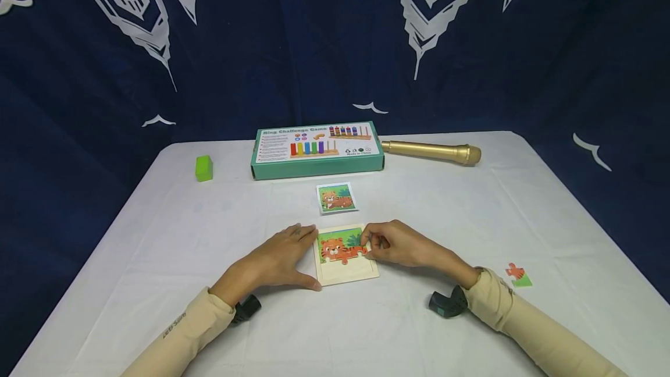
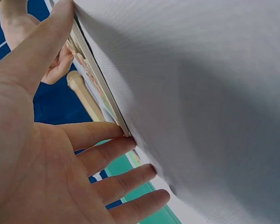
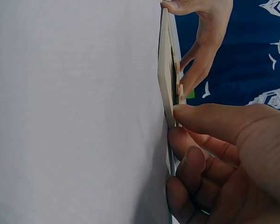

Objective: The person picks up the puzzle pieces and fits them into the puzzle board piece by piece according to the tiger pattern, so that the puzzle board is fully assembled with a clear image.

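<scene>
A wooden puzzle board (image 1: 348, 272) lies on the white table, with tiger puzzle pieces (image 1: 335, 249) across its upper part and bare wood below. My left hand (image 1: 285, 258) spreads along the board's left side. In the left wrist view its thumb and index fingertip touch the board's edge, the other fingers extended. At the board's right side, my right hand (image 1: 400, 243) pinches a puzzle piece (image 1: 356, 239) with curled fingers; they hide part of it. A tiger picture card (image 1: 337, 198) lies just beyond the board. One loose puzzle piece (image 1: 518, 276) lies far right, by the right sleeve.
Behind the card stands a green and white game box (image 1: 317, 167). A gold microphone (image 1: 431, 152) lies to its right, and a lime green block (image 1: 204, 168) sits at the back left. A dark blue patterned curtain (image 1: 335, 45) hangs behind the table.
</scene>
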Motion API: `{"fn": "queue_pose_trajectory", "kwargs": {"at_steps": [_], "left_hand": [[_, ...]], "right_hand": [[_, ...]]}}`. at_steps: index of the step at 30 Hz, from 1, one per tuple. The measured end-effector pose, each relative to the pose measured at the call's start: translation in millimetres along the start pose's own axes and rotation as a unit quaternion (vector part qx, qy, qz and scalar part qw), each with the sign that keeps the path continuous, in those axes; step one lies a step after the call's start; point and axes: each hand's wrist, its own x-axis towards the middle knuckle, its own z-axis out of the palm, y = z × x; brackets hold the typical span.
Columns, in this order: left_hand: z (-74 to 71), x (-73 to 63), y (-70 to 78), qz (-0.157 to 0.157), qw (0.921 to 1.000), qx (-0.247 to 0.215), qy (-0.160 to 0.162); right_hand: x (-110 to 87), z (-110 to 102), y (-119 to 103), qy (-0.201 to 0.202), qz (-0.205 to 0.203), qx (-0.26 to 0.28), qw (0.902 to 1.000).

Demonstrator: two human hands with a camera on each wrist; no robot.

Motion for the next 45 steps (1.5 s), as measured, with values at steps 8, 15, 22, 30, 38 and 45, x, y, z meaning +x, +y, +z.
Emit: {"fn": "queue_pose_trajectory", "kwargs": {"at_steps": [8, 15, 22, 30, 38, 45], "left_hand": [[0.5, 0.2, -0.3, -0.001, 1.0000, -0.002, 0.000], [0.5, -1.0, -0.4, 0.003, 1.0000, 0.000, 0.002], [0.7, -0.3, -0.4, 0.002, 1.0000, 0.002, 0.000], [-0.4, -0.8, 0.4, 0.003, 1.0000, 0.002, 0.001], [-0.2, -2.4, 0.4, 0.001, 1.0000, 0.003, 0.002], [-0.9, -2.3, 1.1, 0.002, 1.0000, 0.000, 0.003]], "right_hand": [[-0.5, 0, -1, -0.006, 0.000, -0.002, 1.0000], [0.3, 0, -1, 0.001, -0.002, -0.011, 0.9999], [-0.6, -2, -2, 0.006, 0.009, -0.040, 0.9991], [-13.6, -11, 1, 0.000, 0.011, -0.011, 0.9999], [-52.7, -32, 11, 0.086, 0.021, -0.033, 0.9956], [-95.8, -47, 25, 0.132, 0.054, -0.060, 0.9879]]}}
